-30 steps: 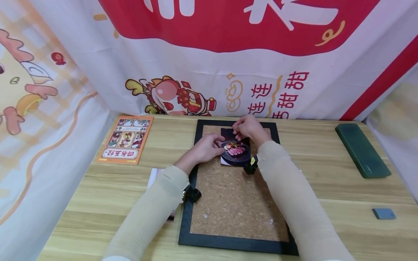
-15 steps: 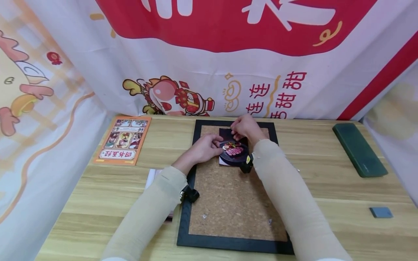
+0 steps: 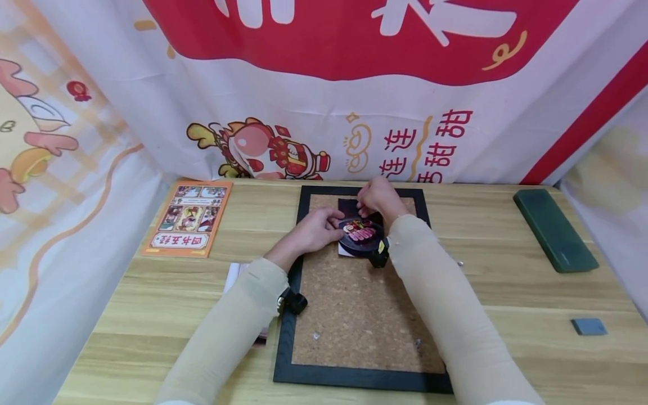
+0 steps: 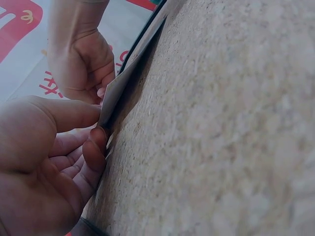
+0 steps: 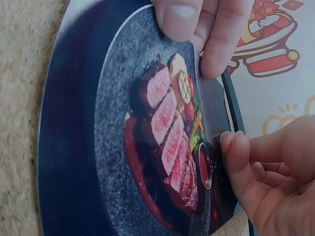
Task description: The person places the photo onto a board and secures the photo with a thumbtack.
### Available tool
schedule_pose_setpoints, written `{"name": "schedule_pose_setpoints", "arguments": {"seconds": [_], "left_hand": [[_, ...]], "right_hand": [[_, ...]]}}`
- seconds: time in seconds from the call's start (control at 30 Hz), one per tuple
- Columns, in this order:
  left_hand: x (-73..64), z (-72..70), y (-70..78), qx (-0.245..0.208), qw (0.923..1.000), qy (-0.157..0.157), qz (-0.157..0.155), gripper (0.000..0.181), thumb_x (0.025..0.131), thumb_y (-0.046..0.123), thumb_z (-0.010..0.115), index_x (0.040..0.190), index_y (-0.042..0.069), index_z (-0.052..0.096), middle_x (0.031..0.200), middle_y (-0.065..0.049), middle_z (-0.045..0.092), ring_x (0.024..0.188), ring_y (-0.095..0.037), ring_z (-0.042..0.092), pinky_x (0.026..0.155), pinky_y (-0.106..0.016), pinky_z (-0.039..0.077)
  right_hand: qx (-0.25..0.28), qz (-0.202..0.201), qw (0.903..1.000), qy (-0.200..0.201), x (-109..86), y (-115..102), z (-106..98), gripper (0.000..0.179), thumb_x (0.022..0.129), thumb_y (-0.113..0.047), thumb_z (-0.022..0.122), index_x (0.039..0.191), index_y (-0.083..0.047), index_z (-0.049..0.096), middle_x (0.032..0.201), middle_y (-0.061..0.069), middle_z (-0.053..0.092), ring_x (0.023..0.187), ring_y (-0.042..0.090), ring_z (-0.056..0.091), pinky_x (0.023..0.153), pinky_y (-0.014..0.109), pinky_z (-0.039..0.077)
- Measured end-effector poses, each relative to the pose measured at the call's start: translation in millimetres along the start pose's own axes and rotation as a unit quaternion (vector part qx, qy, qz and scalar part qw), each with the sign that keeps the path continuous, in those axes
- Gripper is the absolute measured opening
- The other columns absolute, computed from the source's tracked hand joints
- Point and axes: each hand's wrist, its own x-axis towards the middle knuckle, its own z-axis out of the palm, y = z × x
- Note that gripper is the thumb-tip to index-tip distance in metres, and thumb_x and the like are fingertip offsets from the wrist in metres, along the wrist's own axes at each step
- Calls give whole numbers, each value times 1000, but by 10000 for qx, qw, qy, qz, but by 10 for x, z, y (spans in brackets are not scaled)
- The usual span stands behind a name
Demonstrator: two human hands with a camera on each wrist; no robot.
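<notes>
A glossy photo of sliced steak on a dark plate [image 3: 361, 232] lies on the upper part of a black-framed cork board [image 3: 354, 304]. My left hand [image 3: 316, 229] pinches the photo's left edge; in the left wrist view its thumb [image 4: 81, 115] is on one face and a finger is behind. That edge stands slightly off the cork. At the photo's top, my right hand [image 3: 379, 198] has its thumb and finger pinched together, seen close in the right wrist view, right hand [image 5: 275, 182]. I cannot tell what small thing is between those fingertips.
Small clear pins [image 3: 316, 336] sit near the board's lower corners. An orange-bordered booklet [image 3: 187, 219] lies at left, and a paper stack [image 3: 233, 275] is partly under the left forearm. At right are a dark green case [image 3: 556, 230] and a small blue-grey block [image 3: 589, 326].
The head view has drifted slightly, shifting the whole scene a little left. Both hands keep their places on the photo.
</notes>
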Motion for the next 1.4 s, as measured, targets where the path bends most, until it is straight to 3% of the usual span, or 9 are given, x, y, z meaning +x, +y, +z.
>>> {"name": "schedule_pose_setpoints", "arguments": {"seconds": [0.17, 0.4, 0.73, 0.83, 1.03, 1.23, 1.4], "left_hand": [[-5, -12, 1, -3, 10000, 6, 23, 44, 102, 15, 74, 142, 0, 64, 117, -13, 71, 96, -18, 67, 81, -26, 51], [8, -3, 16, 22, 10000, -22, 16, 44, 102, 15, 74, 142, 0, 64, 116, -13, 71, 93, -17, 66, 79, -24, 49], [41, 16, 42, 45, 10000, -38, 21, 44, 103, 15, 74, 143, 0, 63, 116, -12, 71, 94, -18, 66, 81, -26, 50], [34, 24, 34, 58, 10000, -27, 21, 44, 102, 15, 74, 142, 0, 64, 116, -13, 71, 94, -18, 67, 81, -25, 51], [17, 35, 11, 17, 10000, 30, 69, 43, 102, 15, 74, 141, 0, 64, 116, -12, 71, 94, -17, 66, 79, -24, 50], [-7, 25, 26, 116, 9999, 69, 45, 43, 101, 15, 76, 140, 0, 65, 113, -12, 70, 92, -16, 65, 79, -25, 49], [-15, 2, 22, 252, 9996, 82, -5, 44, 101, 16, 76, 141, 2, 64, 112, -10, 67, 92, -17, 63, 82, -28, 49]], "right_hand": [[-30, -36, 10000, 8, 14, -17, 9, 14, 107, 1, 53, 112, 6, 65, 81, 10, 66, 57, 17, 66, 59, 31, 61], [-596, -159, 9979, 202, 27, -14, 18, 20, 105, 1, 50, 98, 7, 68, 72, 8, 67, 51, 17, 67, 55, 31, 60], [-110, -155, 9998, 58, -23, 67, -68, 16, 108, -2, 54, 114, 8, 66, 86, 12, 67, 59, 17, 66, 58, 30, 61], [-71, -142, 9998, 75, -25, 96, -67, 14, 108, -3, 59, 112, 7, 67, 84, 11, 68, 58, 16, 66, 58, 28, 60], [-181, -631, 9976, 208, -92, 198, -89, 14, 108, -7, 59, 110, 5, 66, 82, 10, 67, 57, 15, 65, 57, 30, 60], [-226, -1018, 9943, 203, -251, 298, -259, 20, 110, -16, 56, 116, 1, 64, 85, 10, 68, 62, 16, 65, 61, 34, 62], [-328, -1610, 9863, 170, -440, 332, -429, 22, 111, -19, 58, 115, 2, 64, 84, 13, 71, 65, 19, 67, 64, 40, 62]]}}
